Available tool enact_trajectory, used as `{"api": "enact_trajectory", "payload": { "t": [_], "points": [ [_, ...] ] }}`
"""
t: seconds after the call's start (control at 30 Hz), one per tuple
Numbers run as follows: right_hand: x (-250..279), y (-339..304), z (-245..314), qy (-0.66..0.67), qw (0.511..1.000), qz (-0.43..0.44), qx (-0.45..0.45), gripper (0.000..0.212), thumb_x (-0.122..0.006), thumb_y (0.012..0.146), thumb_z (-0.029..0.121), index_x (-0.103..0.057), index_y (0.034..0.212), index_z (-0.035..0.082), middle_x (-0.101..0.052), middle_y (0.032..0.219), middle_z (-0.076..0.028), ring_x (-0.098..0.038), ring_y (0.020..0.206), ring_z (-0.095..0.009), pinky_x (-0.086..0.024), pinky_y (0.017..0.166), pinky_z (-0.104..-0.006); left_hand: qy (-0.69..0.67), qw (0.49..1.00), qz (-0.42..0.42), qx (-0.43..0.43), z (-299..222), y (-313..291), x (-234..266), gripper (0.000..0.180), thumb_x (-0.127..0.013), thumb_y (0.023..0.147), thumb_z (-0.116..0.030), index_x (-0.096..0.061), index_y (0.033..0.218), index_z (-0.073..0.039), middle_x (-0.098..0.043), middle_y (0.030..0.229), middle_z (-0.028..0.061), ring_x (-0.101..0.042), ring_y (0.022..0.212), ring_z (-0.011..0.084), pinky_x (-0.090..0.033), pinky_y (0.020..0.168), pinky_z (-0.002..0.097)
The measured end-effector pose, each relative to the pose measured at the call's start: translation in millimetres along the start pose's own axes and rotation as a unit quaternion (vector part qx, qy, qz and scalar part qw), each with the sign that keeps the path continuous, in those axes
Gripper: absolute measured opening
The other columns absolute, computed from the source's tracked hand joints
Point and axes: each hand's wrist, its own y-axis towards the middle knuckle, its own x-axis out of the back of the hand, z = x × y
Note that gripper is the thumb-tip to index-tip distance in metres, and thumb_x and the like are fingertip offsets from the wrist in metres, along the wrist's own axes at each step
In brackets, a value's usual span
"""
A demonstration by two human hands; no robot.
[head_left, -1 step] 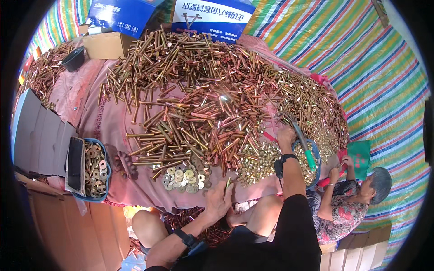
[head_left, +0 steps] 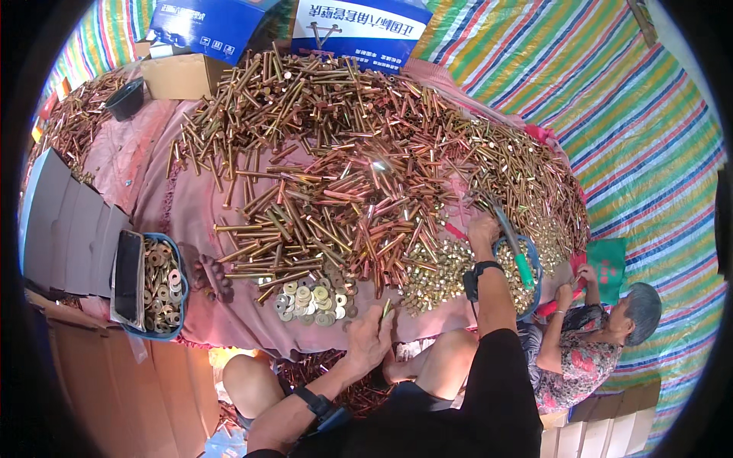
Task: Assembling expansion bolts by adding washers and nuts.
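My left hand (head_left: 368, 337) is closed in front of the cloth-covered table's near edge. A gold-coloured bolt (head_left: 387, 307) sticks up from its fingers. Left of that hand lies a patch of flat round washers (head_left: 309, 304). My right hand (head_left: 482, 229) reaches out to the far side of a heap of small brass-coloured nuts (head_left: 435, 278). Its fingers are bent down, and what they grip, if anything, is hidden. Just right of it a hammer (head_left: 521, 263) with a green grip lies across a blue basket (head_left: 534, 296). Long bolts (head_left: 336, 198) cover the middle.
A blue basket (head_left: 181, 301) of washers stands left, with a dark flat-screened device (head_left: 127, 278) on its edge. Brown gloves (head_left: 211, 278) lie beside it. Blue-and-white cartons (head_left: 359, 34) and a black bowl (head_left: 124, 101) stand behind. Another person (head_left: 584, 351) sits at the right.
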Motion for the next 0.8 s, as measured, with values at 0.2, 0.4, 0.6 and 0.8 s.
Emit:
{"api": "enact_trajectory", "payload": {
  "t": [0.2, 0.4, 0.6, 0.8],
  "points": [
    [11.7, -18.8, 1.9, 0.041, 0.999, 0.011, -0.013, 0.047, -0.061, 0.097, 0.040, -0.066, 0.129, 0.007, -0.056, 0.137, -0.032, -0.054, 0.128, -0.050, -0.045, 0.107, -0.0567, -0.005, 1.000, 0.019, 0.014, -6.7, 0.2, 3.2, 0.014, -0.064, 0.100, -0.013, -0.057, 0.093, -0.002, -0.060, 0.074, 0.0197, -0.064, 0.066, 0.0414, -0.047, 0.056, 0.0481],
    [11.5, -21.1, 2.2, 0.036, 0.999, 0.025, -0.018, 0.052, -0.062, 0.097, 0.034, -0.056, 0.136, 0.000, -0.050, 0.142, -0.035, -0.051, 0.131, -0.051, -0.040, 0.112, -0.0571, -0.015, 1.000, 0.025, 0.011, -4.9, -1.5, 1.6, 0.012, -0.063, 0.100, -0.012, -0.058, 0.094, -0.002, -0.061, 0.077, 0.0197, -0.065, 0.066, 0.0407, -0.048, 0.057, 0.0470],
    [14.5, -22.5, 1.9, -0.057, 0.984, 0.165, 0.040, 0.054, -0.069, 0.085, 0.029, -0.063, 0.124, -0.007, -0.054, 0.136, -0.029, -0.053, 0.128, -0.048, -0.043, 0.109, -0.0531, -0.009, 1.000, 0.007, -0.020, -2.7, -0.4, 1.3, 0.013, -0.064, 0.100, -0.011, -0.057, 0.094, -0.001, -0.062, 0.074, 0.0205, -0.065, 0.065, 0.0408, -0.048, 0.056, 0.0470],
    [29.0, -54.6, 2.5, 0.037, 0.994, 0.050, 0.093, 0.042, -0.064, 0.085, 0.017, -0.064, 0.119, -0.008, -0.059, 0.128, -0.035, -0.058, 0.119, -0.050, -0.046, 0.103, -0.0548, 0.020, 0.999, 0.009, -0.041, 1.0, 1.0, -1.8, 0.013, -0.063, 0.100, -0.011, -0.057, 0.093, -0.002, -0.059, 0.071, 0.0206, -0.062, 0.064, 0.0422, -0.046, 0.055, 0.0473]
  ]
}}
